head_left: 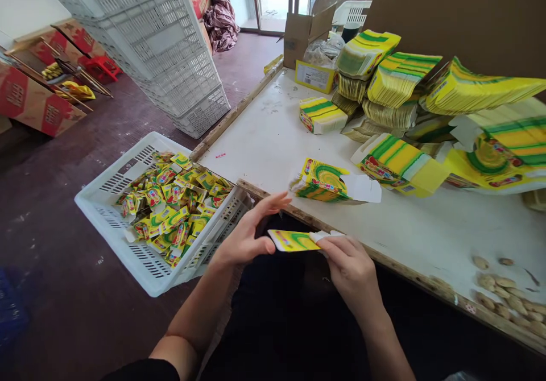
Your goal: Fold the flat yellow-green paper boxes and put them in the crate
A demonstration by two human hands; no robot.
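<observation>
In front of my body, below the table edge, my right hand (352, 261) grips a small yellow-and-green printed carton (294, 240) by its white flap end. The carton looks flattish from this angle. My left hand (251, 230) is open at the carton's other end, thumb close to its corner and fingers spread above it; whether the thumb touches is unclear. On the table just beyond lies a short stack of flat cartons (322, 179) with white flaps sticking out to the right.
A white plastic crate (157, 287) full of small yellow cartons (170, 199) stands left of the table (264, 148). Tall stacked crates (166, 45) rise behind it. Bundles of flat cartons (405, 79) fill the table's far right. Brown nut-like pieces (507, 293) lie near its right edge.
</observation>
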